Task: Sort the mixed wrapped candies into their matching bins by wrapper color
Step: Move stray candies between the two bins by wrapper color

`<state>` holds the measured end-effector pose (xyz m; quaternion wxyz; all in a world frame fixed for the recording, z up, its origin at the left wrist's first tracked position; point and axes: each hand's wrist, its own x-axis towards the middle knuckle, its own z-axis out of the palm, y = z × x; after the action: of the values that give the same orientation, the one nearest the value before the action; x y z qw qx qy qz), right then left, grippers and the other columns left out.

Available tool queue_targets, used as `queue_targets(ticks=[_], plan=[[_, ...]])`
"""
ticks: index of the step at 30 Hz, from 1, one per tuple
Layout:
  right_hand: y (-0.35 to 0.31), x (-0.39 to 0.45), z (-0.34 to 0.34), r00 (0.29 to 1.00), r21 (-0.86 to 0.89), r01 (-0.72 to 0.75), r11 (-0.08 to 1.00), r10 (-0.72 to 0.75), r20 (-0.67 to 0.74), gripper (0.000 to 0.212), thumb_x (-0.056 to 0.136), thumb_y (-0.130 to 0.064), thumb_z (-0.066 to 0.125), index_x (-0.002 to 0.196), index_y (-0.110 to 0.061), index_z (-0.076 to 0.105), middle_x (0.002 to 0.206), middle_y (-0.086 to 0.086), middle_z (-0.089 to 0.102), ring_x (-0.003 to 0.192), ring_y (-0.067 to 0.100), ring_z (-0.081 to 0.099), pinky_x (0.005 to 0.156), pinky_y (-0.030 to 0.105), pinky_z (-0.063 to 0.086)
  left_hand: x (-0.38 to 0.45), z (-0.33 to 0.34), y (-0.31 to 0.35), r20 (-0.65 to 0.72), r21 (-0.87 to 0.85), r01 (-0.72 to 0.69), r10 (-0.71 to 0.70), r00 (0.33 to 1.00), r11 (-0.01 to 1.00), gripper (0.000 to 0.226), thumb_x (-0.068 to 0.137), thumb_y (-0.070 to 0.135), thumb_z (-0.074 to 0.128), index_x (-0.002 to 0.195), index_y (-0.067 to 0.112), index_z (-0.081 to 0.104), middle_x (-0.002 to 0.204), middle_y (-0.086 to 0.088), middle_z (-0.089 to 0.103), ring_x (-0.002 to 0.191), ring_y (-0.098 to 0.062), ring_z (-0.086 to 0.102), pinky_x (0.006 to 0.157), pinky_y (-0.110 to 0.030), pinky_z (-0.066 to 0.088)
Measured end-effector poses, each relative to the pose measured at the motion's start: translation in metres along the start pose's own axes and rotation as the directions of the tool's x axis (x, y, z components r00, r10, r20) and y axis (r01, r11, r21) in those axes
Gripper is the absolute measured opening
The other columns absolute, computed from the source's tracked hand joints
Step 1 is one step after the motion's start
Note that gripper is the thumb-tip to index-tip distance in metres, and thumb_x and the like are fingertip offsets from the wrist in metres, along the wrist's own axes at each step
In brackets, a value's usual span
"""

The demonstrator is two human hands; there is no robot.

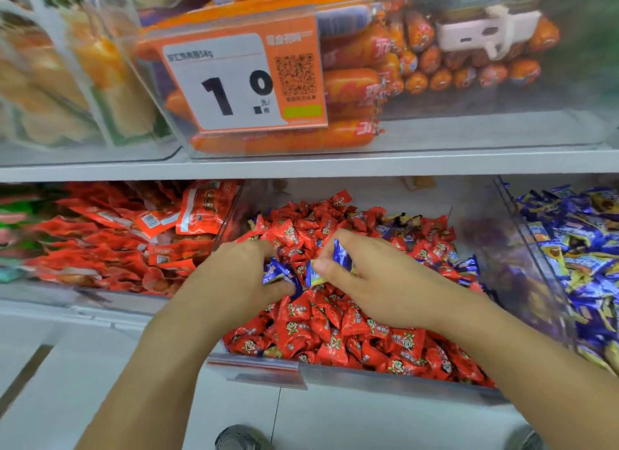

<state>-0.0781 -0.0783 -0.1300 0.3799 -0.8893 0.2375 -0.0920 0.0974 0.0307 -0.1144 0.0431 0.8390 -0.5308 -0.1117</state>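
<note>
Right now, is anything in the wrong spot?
Yes. Blue candies lie mixed into the red candy bin; they match the blue bin at right. The left hand and right hand each pinch some.

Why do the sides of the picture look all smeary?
In the head view, the edges are blurred and stretched by the wide lens, like the green packets far left; the middle stays sharper, so the red wrapped candies and both hands show clearly.
</note>
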Motion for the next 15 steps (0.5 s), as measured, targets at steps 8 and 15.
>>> queue_targets(ticks=[8, 15], plan=[[0.007, 0.006, -0.004, 0.998, 0.097, -0.031, 0.995, 0.036, -0.051, 0.01, 0.101, -0.033, 0.051, 0.098, -0.03, 0.06, 0.076, -0.001, 0.064, 0.057, 0.012, 0.052, 0.058, 0.026, 0.046, -0.008, -0.011, -0.002, -0.173, -0.266, -0.047, 0.001, 0.985, 0.963, 0.021, 0.081, 0.048, 0.07, 0.092, 0.033, 0.061, 0.074, 0.013, 0.061, 0.073, -0.002, 0.059, 0.068, -0.023, 0.048], [-0.004, -0.015, -0.023, 0.993, 0.73, -0.095, 0.677, 0.115, 0.023, 0.038, 0.094, -0.045, 0.055, 0.078, -0.011, 0.06, 0.061, -0.001, 0.042, 0.054, 0.015, 0.02, 0.047, 0.026, 0.019, -0.019, -0.01, 0.047, -0.317, -0.507, -0.291, 0.139, 0.938, 0.811, 0.009, 0.084, 0.039, 0.069, 0.091, 0.035, 0.065, 0.071, 0.014, 0.062, 0.066, -0.006, 0.057, 0.06, -0.015, 0.04]])
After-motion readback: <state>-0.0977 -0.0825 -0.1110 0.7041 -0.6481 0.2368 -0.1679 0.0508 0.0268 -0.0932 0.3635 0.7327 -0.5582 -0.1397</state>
